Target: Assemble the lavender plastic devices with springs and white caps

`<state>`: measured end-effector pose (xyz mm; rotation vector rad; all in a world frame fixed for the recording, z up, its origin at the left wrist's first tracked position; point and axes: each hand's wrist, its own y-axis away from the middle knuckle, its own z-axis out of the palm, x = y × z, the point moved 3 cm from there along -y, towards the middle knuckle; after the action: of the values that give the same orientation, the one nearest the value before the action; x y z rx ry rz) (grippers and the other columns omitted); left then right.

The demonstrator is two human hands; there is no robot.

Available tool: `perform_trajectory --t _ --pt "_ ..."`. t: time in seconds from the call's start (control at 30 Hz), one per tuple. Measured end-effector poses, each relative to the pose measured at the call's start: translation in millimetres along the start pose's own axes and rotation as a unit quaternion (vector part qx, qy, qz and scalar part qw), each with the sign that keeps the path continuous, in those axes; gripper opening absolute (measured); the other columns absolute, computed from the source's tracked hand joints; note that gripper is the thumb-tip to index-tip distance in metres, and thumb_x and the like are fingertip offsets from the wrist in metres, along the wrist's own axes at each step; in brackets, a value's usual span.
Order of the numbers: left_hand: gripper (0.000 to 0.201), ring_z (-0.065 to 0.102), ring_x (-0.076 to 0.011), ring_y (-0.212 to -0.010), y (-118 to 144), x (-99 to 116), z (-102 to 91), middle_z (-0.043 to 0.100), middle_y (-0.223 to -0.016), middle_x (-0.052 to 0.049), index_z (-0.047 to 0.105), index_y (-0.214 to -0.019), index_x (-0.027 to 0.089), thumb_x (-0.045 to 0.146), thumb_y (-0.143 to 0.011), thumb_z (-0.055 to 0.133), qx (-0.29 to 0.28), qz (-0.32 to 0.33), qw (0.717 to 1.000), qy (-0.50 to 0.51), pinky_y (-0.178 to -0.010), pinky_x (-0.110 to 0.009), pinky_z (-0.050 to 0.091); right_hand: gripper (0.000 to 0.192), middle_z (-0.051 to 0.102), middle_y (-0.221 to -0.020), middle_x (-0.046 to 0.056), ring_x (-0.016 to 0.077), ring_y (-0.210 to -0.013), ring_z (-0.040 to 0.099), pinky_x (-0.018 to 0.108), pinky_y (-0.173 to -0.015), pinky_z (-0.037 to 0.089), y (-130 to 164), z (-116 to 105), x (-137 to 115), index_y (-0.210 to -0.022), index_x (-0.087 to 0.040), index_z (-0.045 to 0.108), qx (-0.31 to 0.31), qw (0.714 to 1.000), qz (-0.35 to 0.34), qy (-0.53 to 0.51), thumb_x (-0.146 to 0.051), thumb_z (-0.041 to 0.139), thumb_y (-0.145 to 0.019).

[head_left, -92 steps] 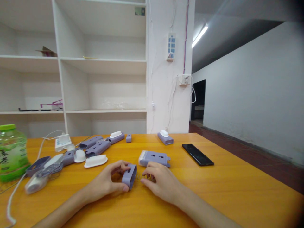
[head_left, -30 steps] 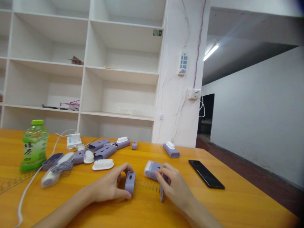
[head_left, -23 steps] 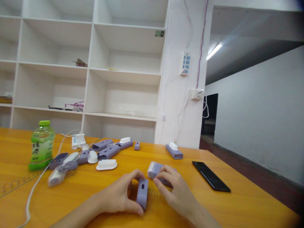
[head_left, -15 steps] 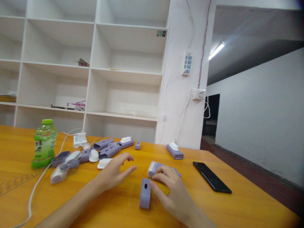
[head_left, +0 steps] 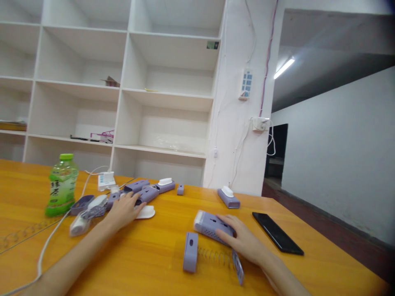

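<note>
My right hand [head_left: 242, 233] grips the right end of a purple perforated plastic casing [head_left: 212, 224] with a white end, thumb on the near side and fingers over the top. Just nearer stands a small purple end piece [head_left: 190, 251] with an oval hole. A thin purple plate [head_left: 237, 267] lies below the right hand. My left hand [head_left: 125, 209] reaches into the group of parts at left, fingers outstretched. It is beside a slotted purple casing [head_left: 149, 195] and a white oval cap [head_left: 146, 212]; its fingertips partly hide what they touch.
A green drink bottle [head_left: 62, 187] stands at left beside a white cable [head_left: 46, 250] and a white corded device [head_left: 79, 224]. A black phone [head_left: 277, 233] lies at right. Farther back sits a purple casing with a white cap [head_left: 228, 198]. Shelves [head_left: 163, 150] rise behind.
My left hand has moved left to the parts. My right hand has shifted right along the casing, which shows more fully. The thin purple plate has come into sight.
</note>
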<state>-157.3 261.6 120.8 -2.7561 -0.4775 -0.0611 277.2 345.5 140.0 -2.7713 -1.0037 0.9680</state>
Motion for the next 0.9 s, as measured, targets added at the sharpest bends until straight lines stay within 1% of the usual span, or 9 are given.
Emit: perform_trajectory --t 0.13,0.23,0.3,0.43,0.5,0.6,0.7,0.8,0.9 --pt "0.059 0.057 -0.0382 -0.116 7.3 21.3 5.4 0.057 -0.131 -0.019 0.060 -0.132 0.020 0.060 -0.093 0.040 -0.019 0.031 0.999 0.018 -0.097 -0.053 0.041 0.068 0.063 -0.127 0.015 0.0329 -0.119 0.057 0.044 -0.103 0.042 -5.1 3.8 -5.5 -0.129 -0.018 0.064 0.030 0.996 0.063 0.062 -0.068 0.061 -0.082" --pt "0.060 0.053 -0.0396 -0.121 15.0 35.1 6.1 0.055 -0.134 -0.018 0.065 -0.126 0.023 0.065 -0.092 0.039 -0.015 0.056 0.998 0.027 -0.099 -0.055 0.038 0.065 0.069 -0.108 0.018 0.0363 -0.105 0.062 0.044 -0.089 0.047 -7.6 3.6 -11.5 -0.106 -0.016 0.072 0.075 0.978 0.122 0.153 -0.073 0.053 -0.083" --pt "0.061 0.054 -0.0384 -0.119 20.1 44.1 3.9 0.057 -0.131 -0.018 0.068 -0.120 0.022 0.067 -0.093 0.038 -0.006 0.080 0.996 0.041 -0.099 -0.053 0.038 0.063 0.070 -0.100 0.019 0.0371 -0.099 0.064 0.043 -0.081 0.047 -6.3 3.0 -13.9 -0.094 -0.017 0.072 0.090 0.966 0.147 0.191 -0.074 0.046 -0.087" --pt "0.054 0.060 -0.0317 -0.112 25.5 61.3 -5.5 0.062 -0.124 -0.013 0.067 -0.115 0.024 0.066 -0.095 0.038 0.006 0.139 0.987 0.084 -0.097 -0.047 0.040 0.064 0.072 -0.089 0.014 0.0325 -0.086 0.067 0.037 -0.069 0.045 -1.0 1.2 -12.8 -0.081 -0.021 0.069 0.090 0.968 0.159 0.173 -0.075 0.037 -0.090" --pt "0.047 0.060 -0.0281 -0.111 22.7 64.7 -10.0 0.063 -0.123 -0.009 0.065 -0.114 0.026 0.061 -0.096 0.039 0.016 0.148 0.985 0.083 -0.097 -0.042 0.041 0.062 0.071 -0.086 0.011 0.0298 -0.083 0.066 0.036 -0.068 0.045 -1.0 -0.5 -11.0 -0.080 -0.021 0.069 0.102 0.972 0.143 0.154 -0.073 0.038 -0.091" --pt "0.037 0.058 -0.0277 -0.116 11.4 53.4 -11.4 0.064 -0.123 -0.010 0.063 -0.116 0.024 0.044 -0.100 0.036 0.029 0.107 0.993 0.050 -0.099 -0.041 0.041 0.048 0.069 -0.099 0.010 0.0272 -0.096 0.064 0.036 -0.084 0.047 -4.7 -1.2 -9.9 -0.098 -0.021 0.071 0.134 0.983 0.065 0.105 -0.062 0.047 -0.093" --pt "0.042 0.055 -0.0329 -0.122 0.6 24.7 -4.8 0.061 -0.130 -0.017 0.059 -0.127 0.017 0.014 -0.091 0.038 0.019 0.052 0.998 0.026 -0.102 -0.051 0.039 0.040 0.064 -0.112 0.010 0.0254 -0.109 0.060 0.036 -0.098 0.045 -8.3 3.0 -8.7 -0.114 -0.020 0.068 0.117 0.992 0.001 0.047 -0.050 0.053 -0.093" --pt "0.061 0.050 -0.0374 -0.130 -2.1 -4.3 7.3 0.060 -0.135 -0.017 0.061 -0.127 0.019 0.002 -0.070 0.047 -0.022 0.031 0.999 0.014 -0.107 -0.064 0.029 0.038 0.063 -0.116 0.010 0.0257 -0.113 0.059 0.037 -0.098 0.047 -8.9 6.7 -5.5 -0.117 -0.021 0.068 0.083 0.997 -0.004 0.000 -0.047 0.053 -0.093" --pt "0.067 0.047 -0.0387 -0.132 -0.6 -17.6 16.9 0.058 -0.138 -0.015 0.062 -0.127 0.022 0.000 -0.066 0.046 -0.043 0.028 0.999 0.011 -0.109 -0.074 0.015 0.043 0.061 -0.124 0.011 0.0278 -0.118 0.056 0.038 -0.095 0.050 -7.5 6.2 -0.8 -0.122 -0.022 0.066 0.069 0.997 -0.004 -0.030 -0.050 0.055 -0.092"
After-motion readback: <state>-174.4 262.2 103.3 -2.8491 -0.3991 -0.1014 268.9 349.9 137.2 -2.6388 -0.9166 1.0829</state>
